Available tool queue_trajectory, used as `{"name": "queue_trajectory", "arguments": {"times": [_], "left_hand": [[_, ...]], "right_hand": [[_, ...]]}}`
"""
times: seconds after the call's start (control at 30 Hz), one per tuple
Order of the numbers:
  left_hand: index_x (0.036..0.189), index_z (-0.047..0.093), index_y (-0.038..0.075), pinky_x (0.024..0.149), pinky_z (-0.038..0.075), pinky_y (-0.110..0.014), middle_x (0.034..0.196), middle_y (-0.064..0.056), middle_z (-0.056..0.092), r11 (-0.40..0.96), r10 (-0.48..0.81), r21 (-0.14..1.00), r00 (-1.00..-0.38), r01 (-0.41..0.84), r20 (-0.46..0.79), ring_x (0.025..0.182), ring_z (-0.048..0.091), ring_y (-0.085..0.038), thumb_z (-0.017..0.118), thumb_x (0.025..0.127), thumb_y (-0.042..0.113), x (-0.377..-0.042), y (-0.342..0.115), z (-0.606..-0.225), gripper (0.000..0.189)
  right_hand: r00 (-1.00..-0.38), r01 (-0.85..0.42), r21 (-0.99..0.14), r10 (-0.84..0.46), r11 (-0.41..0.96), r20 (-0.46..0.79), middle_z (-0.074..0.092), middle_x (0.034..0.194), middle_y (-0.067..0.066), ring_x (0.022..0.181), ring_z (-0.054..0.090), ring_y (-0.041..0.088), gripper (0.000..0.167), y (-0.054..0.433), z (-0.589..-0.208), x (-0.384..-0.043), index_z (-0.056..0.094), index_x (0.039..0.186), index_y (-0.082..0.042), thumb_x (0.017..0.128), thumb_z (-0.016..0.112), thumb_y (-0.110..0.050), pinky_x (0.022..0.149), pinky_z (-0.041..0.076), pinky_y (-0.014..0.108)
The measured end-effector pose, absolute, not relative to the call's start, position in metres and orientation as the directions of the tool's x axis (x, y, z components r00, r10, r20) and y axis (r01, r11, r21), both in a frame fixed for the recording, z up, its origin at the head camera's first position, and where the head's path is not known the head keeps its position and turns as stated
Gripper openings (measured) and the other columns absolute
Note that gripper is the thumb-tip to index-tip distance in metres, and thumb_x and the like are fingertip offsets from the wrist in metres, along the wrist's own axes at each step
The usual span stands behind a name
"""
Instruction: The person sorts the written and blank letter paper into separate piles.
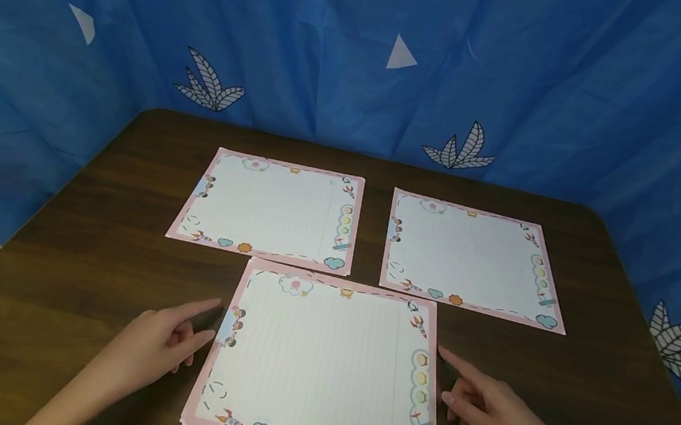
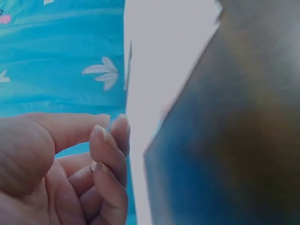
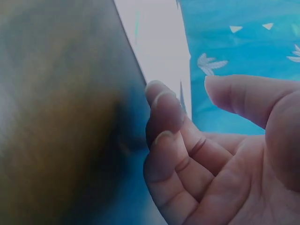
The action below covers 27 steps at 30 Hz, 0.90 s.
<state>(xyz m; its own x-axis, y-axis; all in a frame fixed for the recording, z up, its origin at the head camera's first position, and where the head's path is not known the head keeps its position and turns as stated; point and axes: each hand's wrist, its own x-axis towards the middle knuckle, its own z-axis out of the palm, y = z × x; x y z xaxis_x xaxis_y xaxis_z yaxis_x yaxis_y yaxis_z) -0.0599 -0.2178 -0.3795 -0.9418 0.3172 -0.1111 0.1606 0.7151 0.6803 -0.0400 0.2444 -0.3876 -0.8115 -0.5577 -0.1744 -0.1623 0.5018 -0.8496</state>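
Nearest to me lies a pink-bordered lined sheet of paper point(image 1: 323, 365) with cartoon rockets, clouds and children printed round its rim; a second edge peeks out beneath its lower left corner. My left hand point(image 1: 151, 345) is beside its left edge, index finger extended and thumb tip right at the border. At the right edge, my right hand point(image 1: 491, 408) points its index finger at the border, the other fingers loosely curled. Neither hand grips anything. The left wrist view shows the left fingers point(image 2: 108, 159) loosely bent next to the paper; the right wrist view shows similarly bent fingers point(image 3: 164, 140).
Two matching sheets lie farther back: a left sheet point(image 1: 271, 208), close to the front sheet's top edge, and a right sheet point(image 1: 468, 255). All rest on a dark wooden table point(image 1: 94, 212). A blue patterned curtain point(image 1: 332, 64) hangs behind and along the sides.
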Motion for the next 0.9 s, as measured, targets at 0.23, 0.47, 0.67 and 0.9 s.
{"name": "queue_trajectory", "arguments": {"times": [0.23, 0.47, 0.67, 0.9], "left_hand": [[0.128, 0.054, 0.000, 0.048, 0.043, -0.024, 0.068, 0.007, 0.058, 0.601, 0.401, 0.734, -0.914, 0.317, 0.066, 0.053, 0.050, -0.008, 0.067, 0.086, 0.006, -0.093, -0.192, -0.356, 0.045], [0.128, 0.055, 0.001, 0.069, 0.050, -0.031, 0.095, -0.007, 0.065, 0.478, 0.480, 0.833, -0.877, 0.280, 0.019, 0.081, 0.064, -0.019, 0.063, 0.090, 0.009, -0.132, -0.146, -0.336, 0.040], [0.128, 0.055, 0.000, 0.072, 0.050, -0.029, 0.101, -0.005, 0.064, 0.452, 0.554, 0.843, -0.833, 0.291, -0.009, 0.092, 0.061, -0.021, 0.060, 0.091, 0.010, -0.156, -0.108, -0.326, 0.039], [0.131, 0.049, -0.005, 0.080, 0.048, -0.028, 0.108, -0.013, 0.062, 0.327, 0.586, 0.931, -0.808, 0.160, -0.066, 0.096, 0.062, -0.024, 0.055, 0.093, 0.002, -0.186, -0.066, -0.331, 0.040]], "right_hand": [[-0.833, -0.282, -0.842, -0.553, 0.460, -0.024, 0.061, 0.084, 0.001, 0.071, 0.060, 0.015, 0.041, 0.260, -0.376, -0.053, 0.040, 0.133, 0.011, 0.095, 0.050, 0.001, 0.060, 0.051, 0.029], [-0.930, -0.292, -0.708, -0.363, 0.643, 0.053, 0.066, 0.092, 0.008, 0.080, 0.063, 0.009, 0.035, 0.290, -0.363, -0.068, 0.049, 0.129, 0.007, 0.095, 0.052, 0.000, 0.067, 0.049, 0.019], [-0.978, -0.200, -0.641, -0.192, 0.741, 0.082, 0.065, 0.100, 0.021, 0.086, 0.057, -0.006, 0.033, 0.321, -0.359, -0.093, 0.053, 0.126, 0.008, 0.098, 0.049, -0.009, 0.071, 0.041, 0.007], [-0.997, 0.061, -0.599, 0.080, 0.799, 0.005, 0.047, 0.125, 0.034, 0.105, 0.050, 0.037, 0.051, 0.349, -0.366, -0.114, 0.047, 0.132, 0.007, 0.101, 0.041, -0.032, 0.080, 0.044, 0.044]]}}
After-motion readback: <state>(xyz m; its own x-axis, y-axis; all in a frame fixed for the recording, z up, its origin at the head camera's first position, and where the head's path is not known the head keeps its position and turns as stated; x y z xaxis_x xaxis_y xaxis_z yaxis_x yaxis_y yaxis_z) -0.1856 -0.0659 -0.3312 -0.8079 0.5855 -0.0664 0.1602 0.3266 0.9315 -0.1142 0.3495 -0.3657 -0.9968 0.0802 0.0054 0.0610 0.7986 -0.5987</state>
